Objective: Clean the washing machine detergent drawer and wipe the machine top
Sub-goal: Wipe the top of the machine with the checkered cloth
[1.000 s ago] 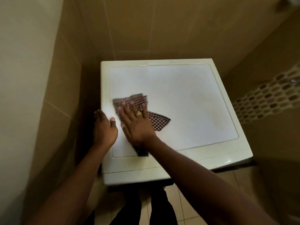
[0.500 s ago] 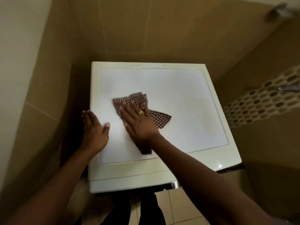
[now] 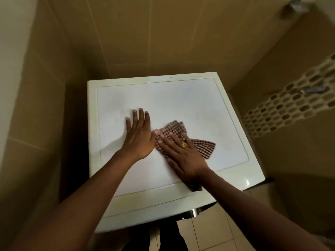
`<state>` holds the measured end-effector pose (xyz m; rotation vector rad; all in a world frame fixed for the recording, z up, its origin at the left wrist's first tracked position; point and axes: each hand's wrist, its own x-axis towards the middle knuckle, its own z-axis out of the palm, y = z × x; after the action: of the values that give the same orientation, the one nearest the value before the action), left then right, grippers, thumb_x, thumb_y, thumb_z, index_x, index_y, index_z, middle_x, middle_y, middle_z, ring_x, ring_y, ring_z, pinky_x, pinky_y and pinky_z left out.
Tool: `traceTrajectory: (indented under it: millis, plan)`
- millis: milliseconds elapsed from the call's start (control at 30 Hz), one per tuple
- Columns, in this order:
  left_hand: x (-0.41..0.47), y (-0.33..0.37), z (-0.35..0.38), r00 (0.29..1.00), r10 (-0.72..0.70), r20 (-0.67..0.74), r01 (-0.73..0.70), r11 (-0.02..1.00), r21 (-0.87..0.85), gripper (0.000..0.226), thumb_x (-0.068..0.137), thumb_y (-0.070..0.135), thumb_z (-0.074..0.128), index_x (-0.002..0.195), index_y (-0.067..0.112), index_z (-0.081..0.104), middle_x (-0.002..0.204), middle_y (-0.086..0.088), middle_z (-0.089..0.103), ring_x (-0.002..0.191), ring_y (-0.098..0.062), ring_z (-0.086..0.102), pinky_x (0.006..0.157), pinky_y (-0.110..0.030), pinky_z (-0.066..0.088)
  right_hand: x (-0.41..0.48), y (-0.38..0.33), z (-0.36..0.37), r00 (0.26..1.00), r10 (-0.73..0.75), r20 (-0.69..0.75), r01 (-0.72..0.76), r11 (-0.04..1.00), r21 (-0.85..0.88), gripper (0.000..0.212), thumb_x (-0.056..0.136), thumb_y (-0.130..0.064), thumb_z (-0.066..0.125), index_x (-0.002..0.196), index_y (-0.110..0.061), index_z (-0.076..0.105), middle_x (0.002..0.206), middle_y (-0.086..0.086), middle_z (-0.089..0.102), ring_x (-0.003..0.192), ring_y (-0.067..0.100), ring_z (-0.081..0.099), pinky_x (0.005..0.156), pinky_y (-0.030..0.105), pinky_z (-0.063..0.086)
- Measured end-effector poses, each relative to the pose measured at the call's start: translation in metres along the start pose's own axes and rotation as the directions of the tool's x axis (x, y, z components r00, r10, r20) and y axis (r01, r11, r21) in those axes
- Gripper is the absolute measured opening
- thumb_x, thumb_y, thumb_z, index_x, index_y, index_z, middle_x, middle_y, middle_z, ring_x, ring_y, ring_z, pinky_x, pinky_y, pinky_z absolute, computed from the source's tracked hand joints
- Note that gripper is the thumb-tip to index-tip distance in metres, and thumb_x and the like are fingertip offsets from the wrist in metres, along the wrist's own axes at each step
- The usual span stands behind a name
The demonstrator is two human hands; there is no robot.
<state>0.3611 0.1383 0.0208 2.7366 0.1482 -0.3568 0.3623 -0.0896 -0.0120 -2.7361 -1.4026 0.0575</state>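
The white top of the washing machine point(image 3: 181, 98) fills the middle of the head view. A brown-and-white checked cloth point(image 3: 204, 144) lies on it, right of centre. My right hand point(image 3: 183, 156), with a gold ring, presses flat on the cloth with fingers spread. My left hand point(image 3: 138, 134) lies flat and open on the bare top just left of the cloth, its thumb touching the cloth's edge. The detergent drawer is out of sight below the front edge.
Tan tiled walls close in on the left and behind the machine. A mosaic tile strip point(image 3: 290, 109) runs along the right wall, with a metal fitting point(image 3: 311, 89) on it. Tiled floor point(image 3: 208, 232) and my dark trouser legs show below the front edge.
My left hand left the machine's left edge and now rests flat on the top beside the cloth. My right hand slid the cloth rightward and toward the front. The camera moved.
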Motion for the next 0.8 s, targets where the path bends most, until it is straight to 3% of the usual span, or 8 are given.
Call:
traceTrajectory:
  millis: [67,200,267,400,500,600,700,800]
  plan:
    - [0.010,0.013,0.004,0.998,0.061,0.034,-0.061,0.998,-0.013,0.070,0.109,0.041,0.027,0.162,0.007,-0.003,0.168,-0.015,-0.018,0.154,-0.033,-0.023,0.125,-0.052,-0.009,-0.014,0.037,0.000,0.977,0.207,-0.043,-0.207,0.978,0.007,0.060,0.108,-0.039,0.032,0.163,-0.023,0.016,0.171,-0.002,0.010,0.159,0.021,0.001,0.124,0.059,0.012]
    - [0.030,0.041,0.010,0.989,0.132,0.069,-0.128,0.990,-0.051,0.067,0.110,0.039,0.029,0.163,0.008,0.002,0.170,-0.015,-0.012,0.156,-0.032,-0.017,0.127,-0.047,-0.006,0.038,0.070,0.000,0.798,0.600,-0.052,-0.598,0.800,0.058,0.061,0.107,-0.045,0.020,0.164,-0.024,0.011,0.171,-0.003,0.005,0.158,0.025,-0.003,0.123,0.061,0.005]
    - [0.039,0.056,0.012,0.990,0.134,0.053,-0.129,0.987,-0.096,0.066,0.109,0.039,0.029,0.162,0.008,0.006,0.170,-0.016,-0.007,0.157,-0.032,-0.012,0.128,-0.047,-0.002,0.047,0.058,0.005,0.843,0.535,-0.045,-0.534,0.845,0.043,0.061,0.108,-0.044,0.021,0.164,-0.022,0.012,0.171,-0.001,0.007,0.158,0.027,-0.004,0.123,0.062,0.003]
    - [0.055,0.081,0.014,0.990,0.140,0.023,-0.135,0.980,-0.148,0.061,0.110,0.035,0.032,0.162,0.010,0.013,0.171,-0.013,0.002,0.158,-0.032,-0.003,0.128,-0.044,0.006,-0.022,0.078,-0.001,0.985,0.174,0.003,-0.174,0.985,-0.015,0.061,0.109,-0.039,0.031,0.164,-0.022,0.011,0.172,-0.002,0.005,0.158,0.020,-0.004,0.127,0.055,0.000]
    - [0.064,0.103,0.019,0.986,0.167,0.031,-0.160,0.974,-0.162,0.060,0.110,0.035,0.032,0.162,0.010,0.016,0.171,-0.013,0.006,0.158,-0.033,0.002,0.128,-0.043,0.008,-0.038,0.130,-0.006,0.911,0.412,-0.024,-0.412,0.911,0.009,0.060,0.108,-0.040,0.027,0.164,-0.023,0.013,0.172,-0.004,0.007,0.158,0.019,-0.003,0.124,0.059,0.008]
    - [0.075,0.117,0.027,0.986,0.162,0.041,-0.159,0.985,-0.071,0.061,0.109,0.034,0.033,0.162,0.012,0.014,0.166,-0.019,0.021,0.154,-0.038,0.016,0.125,-0.049,0.019,0.006,0.141,-0.005,0.786,0.618,-0.011,-0.616,0.785,0.066,0.062,0.107,-0.046,0.018,0.164,-0.023,0.010,0.172,-0.004,0.003,0.158,0.022,-0.007,0.124,0.061,0.000]
    - [0.082,0.118,0.031,0.982,0.174,0.072,-0.180,0.980,0.087,0.061,0.104,0.028,0.039,0.161,0.020,0.019,0.156,-0.022,0.035,0.145,-0.043,0.028,0.115,-0.055,0.035,0.012,0.119,-0.002,0.874,0.486,0.024,-0.486,0.871,0.065,0.062,0.108,-0.045,0.019,0.164,-0.021,0.005,0.172,-0.001,-0.002,0.158,0.023,-0.011,0.124,0.061,-0.003]
    - [0.079,0.122,0.031,0.973,0.164,0.164,-0.191,0.967,0.168,0.065,0.102,0.024,0.040,0.161,0.037,0.018,0.162,-0.027,0.016,0.150,-0.048,0.012,0.118,-0.061,0.028,-0.040,0.126,-0.006,0.955,0.291,0.055,-0.292,0.956,0.015,0.062,0.110,-0.043,0.024,0.164,-0.022,0.003,0.172,-0.003,-0.003,0.158,0.019,-0.009,0.126,0.057,0.002]
